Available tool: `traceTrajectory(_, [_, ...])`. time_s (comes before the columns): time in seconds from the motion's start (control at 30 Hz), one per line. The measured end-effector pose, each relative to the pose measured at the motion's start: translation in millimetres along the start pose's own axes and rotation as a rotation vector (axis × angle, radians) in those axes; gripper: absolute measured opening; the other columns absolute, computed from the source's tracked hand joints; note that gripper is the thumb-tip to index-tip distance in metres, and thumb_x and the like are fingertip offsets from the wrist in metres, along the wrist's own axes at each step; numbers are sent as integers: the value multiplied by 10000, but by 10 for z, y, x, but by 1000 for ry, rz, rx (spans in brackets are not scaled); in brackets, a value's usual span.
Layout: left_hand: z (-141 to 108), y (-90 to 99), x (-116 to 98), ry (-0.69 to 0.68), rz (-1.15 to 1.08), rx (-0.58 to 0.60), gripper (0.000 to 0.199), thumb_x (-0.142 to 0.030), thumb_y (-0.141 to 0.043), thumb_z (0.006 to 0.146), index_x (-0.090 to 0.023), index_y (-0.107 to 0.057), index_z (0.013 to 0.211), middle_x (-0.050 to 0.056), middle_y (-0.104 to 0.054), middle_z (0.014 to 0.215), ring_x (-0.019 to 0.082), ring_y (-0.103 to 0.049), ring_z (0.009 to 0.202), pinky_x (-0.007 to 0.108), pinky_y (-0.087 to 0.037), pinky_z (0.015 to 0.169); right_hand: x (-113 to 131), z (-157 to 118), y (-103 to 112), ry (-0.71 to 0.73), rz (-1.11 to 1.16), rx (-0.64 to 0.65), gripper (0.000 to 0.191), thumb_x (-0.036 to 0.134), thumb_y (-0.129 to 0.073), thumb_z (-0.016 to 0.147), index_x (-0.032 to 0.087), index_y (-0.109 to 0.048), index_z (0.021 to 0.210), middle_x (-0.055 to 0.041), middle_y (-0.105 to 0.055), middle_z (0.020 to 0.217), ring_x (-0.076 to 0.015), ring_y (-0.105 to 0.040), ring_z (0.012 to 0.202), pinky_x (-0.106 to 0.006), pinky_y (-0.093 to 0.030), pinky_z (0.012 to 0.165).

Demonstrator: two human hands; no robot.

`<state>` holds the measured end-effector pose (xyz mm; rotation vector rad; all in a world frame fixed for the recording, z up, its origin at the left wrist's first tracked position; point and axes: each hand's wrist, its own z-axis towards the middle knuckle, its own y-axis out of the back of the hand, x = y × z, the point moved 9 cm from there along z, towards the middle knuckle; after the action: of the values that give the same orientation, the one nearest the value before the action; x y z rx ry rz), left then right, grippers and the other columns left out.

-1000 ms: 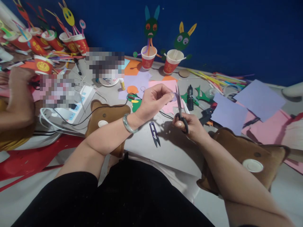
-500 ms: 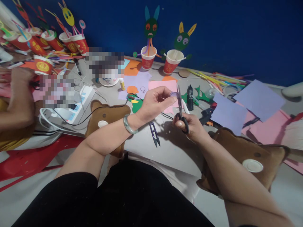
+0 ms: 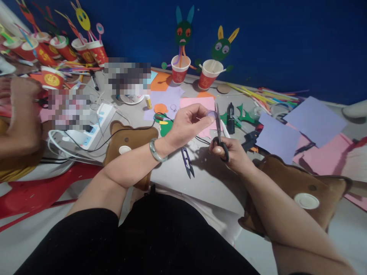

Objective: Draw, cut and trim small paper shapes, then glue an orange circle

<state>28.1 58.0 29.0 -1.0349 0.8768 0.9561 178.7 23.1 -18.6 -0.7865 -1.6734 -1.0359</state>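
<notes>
Between thumb and fingers, my left hand [image 3: 189,121] pinches a small piece of purple paper [image 3: 211,114]. The handles of black scissors [image 3: 220,139] are in my right hand [image 3: 233,152], with the blades pointing up beside the paper's right edge. Whether the blades touch the paper I cannot tell. On the table below my hands lie small thread snips [image 3: 187,162]. A green paper cut-out [image 3: 166,128] lies just left of my left hand, and a pink paper sheet [image 3: 197,102] lies behind it.
Two red paper cups [image 3: 180,70] with green paper faces stand at the back. A black marker [image 3: 230,119] and purple sheets [image 3: 315,118] are to the right. Brown cushions [image 3: 129,141] lie under both forearms. A power strip [image 3: 99,126] and another person's arm [image 3: 24,118] are at left.
My two hands, the scissors and the purple paper stay almost in place. The paper shows slightly more between fingers and blades. The other person's hand at left has shifted slightly.
</notes>
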Motion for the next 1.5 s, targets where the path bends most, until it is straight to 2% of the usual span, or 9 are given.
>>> traceTrajectory(0.4, [2,7,-24,-11,8,0,462,-512,-923,765,-174,-610,734,-32,-591,714,67,-537,671,239,-462,622,-23,-12,1,-40,24,3,683,817,-870,616,205,-567,616,10,-494,576,-134,-397,595,-303,-318,571])
traceTrajectory(1.07, [-2,30,-75,-23,11,-27,393,-429,-904,799,-175,-613,729,-32,-603,720,63,-524,673,234,-450,633,-23,-3,16,-58,10,-13,694,829,-877,569,210,-564,592,4,-498,570,-139,-402,582,-308,-320,567])
traceTrajectory(1.5, [-2,49,-70,-20,36,-34,392,-452,-884,819,-183,-608,744,-22,-610,724,80,-529,687,254,-453,647,28,1,5,-28,-10,-7,674,794,-873,623,228,-511,567,13,-479,547,-134,-386,554,-309,-319,540])
